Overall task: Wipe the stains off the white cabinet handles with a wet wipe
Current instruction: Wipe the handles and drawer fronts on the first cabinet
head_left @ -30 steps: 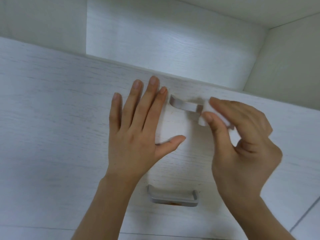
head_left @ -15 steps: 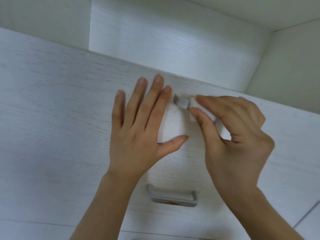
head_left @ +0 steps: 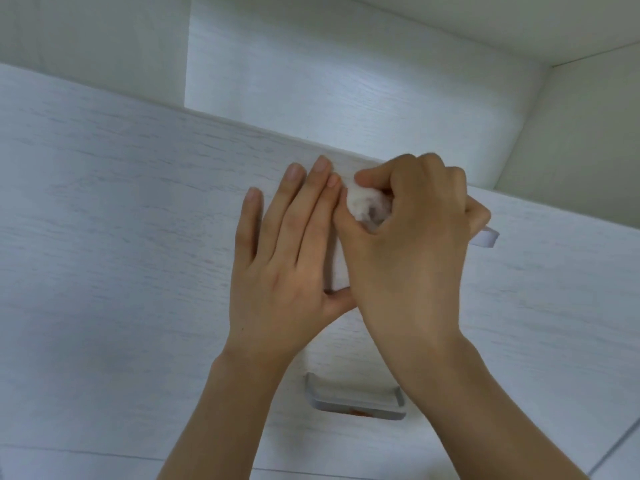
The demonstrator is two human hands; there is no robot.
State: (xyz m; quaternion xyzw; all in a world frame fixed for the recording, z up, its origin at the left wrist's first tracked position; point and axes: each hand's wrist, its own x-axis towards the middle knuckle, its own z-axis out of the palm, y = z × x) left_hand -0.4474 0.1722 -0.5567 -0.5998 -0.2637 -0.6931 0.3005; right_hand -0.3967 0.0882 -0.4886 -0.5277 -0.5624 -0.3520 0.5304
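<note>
White wood-grain cabinet front (head_left: 121, 237) is filling most of the view, its faint grey streaks running crosswise. Open recess (head_left: 346, 81) above it is showing a pale grained back panel, brightly lit, with a plain side wall (head_left: 581, 140) lying in greenish shadow at right and a darker panel (head_left: 86, 39) at left. Thin dark seam (head_left: 616, 445) is crossing the lower right corner; soft, even light is falling from above.
</note>
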